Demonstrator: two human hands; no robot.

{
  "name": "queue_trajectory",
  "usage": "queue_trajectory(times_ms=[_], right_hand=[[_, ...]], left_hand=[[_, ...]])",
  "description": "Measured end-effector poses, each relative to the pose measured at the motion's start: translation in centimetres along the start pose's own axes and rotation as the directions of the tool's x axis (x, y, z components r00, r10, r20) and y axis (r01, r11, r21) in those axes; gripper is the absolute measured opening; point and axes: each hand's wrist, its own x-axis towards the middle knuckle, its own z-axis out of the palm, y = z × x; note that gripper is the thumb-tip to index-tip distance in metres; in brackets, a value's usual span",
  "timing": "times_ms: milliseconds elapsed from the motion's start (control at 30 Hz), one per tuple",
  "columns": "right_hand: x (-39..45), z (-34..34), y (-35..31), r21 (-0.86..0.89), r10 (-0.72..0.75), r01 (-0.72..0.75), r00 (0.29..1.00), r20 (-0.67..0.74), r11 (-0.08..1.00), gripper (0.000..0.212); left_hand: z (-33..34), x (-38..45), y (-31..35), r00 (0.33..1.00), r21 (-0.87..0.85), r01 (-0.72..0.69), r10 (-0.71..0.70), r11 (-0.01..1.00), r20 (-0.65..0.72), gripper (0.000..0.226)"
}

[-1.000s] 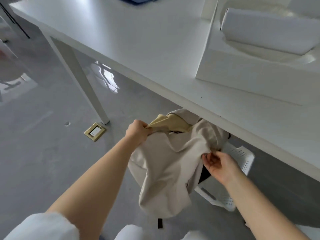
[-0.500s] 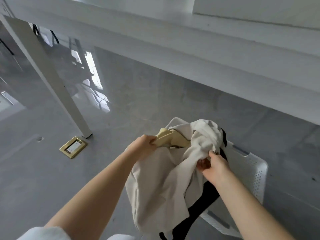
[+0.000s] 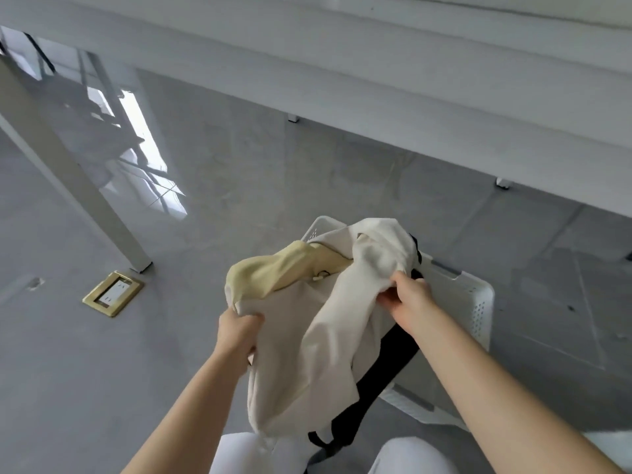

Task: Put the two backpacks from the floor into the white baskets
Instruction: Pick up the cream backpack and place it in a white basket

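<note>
Backpack of cream fabric, the largest thing in reach, hangs in the air between both hands, over the near left part of the white basket and partly hiding it. Its yellow lining bulges out at the top left, and its black strap trails down the right side toward the person's knees. Whether the bag's bottom touches anything cannot be told.

Above and behind it runs the white counter, seen from below its front edge, with one white leg slanting down to the floor at the left. The floor is glossy grey and carries the basket, which stands under the counter's front edge, well to the right of that leg. Its perforated wall and a handle slot show on the right side.

The left hand is closed tight on a bunch of the cream fabric at the bag's left edge, just below the lining. The right hand is closed on a gathered fold of the fabric at the upper right, fingers curled under it.

A brass floor socket lies flush in the floor just beside the foot of the leg, well apart from the basket.
</note>
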Motion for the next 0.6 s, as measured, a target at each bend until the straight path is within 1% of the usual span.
queue_trajectory(times_ms=[67,100,200,267,333,367,400,433,467,533,567,600], right_hand=[[0.3,-0.5,0.1,0.134,-0.004,0.009,0.999,-0.04,0.991,0.017],[0.2,-0.8,-0.2,0.206,-0.001,0.004,1.0,-0.018,0.978,0.016],[-0.4,-1.0,-2.7,0.397,-0.034,-0.023,0.99,0.137,0.918,0.021],[-0.8,-1.1,-5.0,0.538,-0.052,-0.038,0.987,0.15,0.842,0.023],[-1.0,-1.2,-6.7,0.664,-0.067,-0.034,0.99,0.125,0.747,0.027],[-0.8,-1.3,-7.3,0.693,-0.069,-0.027,0.992,0.11,0.72,0.027],[-0.6,-1.5,-7.6,0.71,-0.068,-0.028,0.992,0.107,0.703,0.027],[-0.5,-1.7,-7.8,0.72,-0.073,-0.029,0.991,0.11,0.693,0.031],[-0.2,-2.1,-7.8,0.726,-0.095,-0.019,0.989,0.115,0.687,0.043],[0.5,-2.8,-8.1,0.738,-0.151,0.009,0.98,0.126,0.674,0.065],[0.6,-3.1,-8.3,0.749,-0.161,0.008,0.978,0.132,0.663,0.069],[0.6,-3.1,-8.4,0.74,-0.178,0.015,0.974,0.142,0.673,0.068]], left_hand=[[0.5,-1.1,1.7,0.999,-0.114,0.008,-0.004,0.993,0.037,0.02],[0.6,-1.2,2.6,0.998,-0.168,0.004,0.007,0.986,0.067,0.019],[0.5,-2.1,5.6,0.986,-0.302,0.014,0.037,0.953,0.162,0.024],[1.2,-1.8,7.3,0.982,-0.341,-0.003,0.067,0.94,0.178,0.022],[2.0,-0.8,8.8,0.986,-0.374,0.0,0.063,0.927,0.154,0.015],[2.4,0.1,9.3,0.985,-0.392,0.01,0.057,0.92,0.16,0.016],[2.7,1.0,9.6,0.982,-0.392,0.03,0.047,0.919,0.185,0.023],[3.0,2.1,9.5,0.975,-0.383,0.044,0.043,0.923,0.216,0.034],[3.3,3.1,9.5,0.966,-0.381,0.044,0.058,0.924,0.252,0.041],[4.0,5.0,9.2,0.944,-0.374,0.01,0.114,0.928,0.308,0.045],[4.3,5.4,9.2,0.934,-0.356,0.007,0.121,0.935,0.336,0.049],[4.7,5.8,9.3,0.924,-0.337,0.01,0.121,0.941,0.364,0.056]])
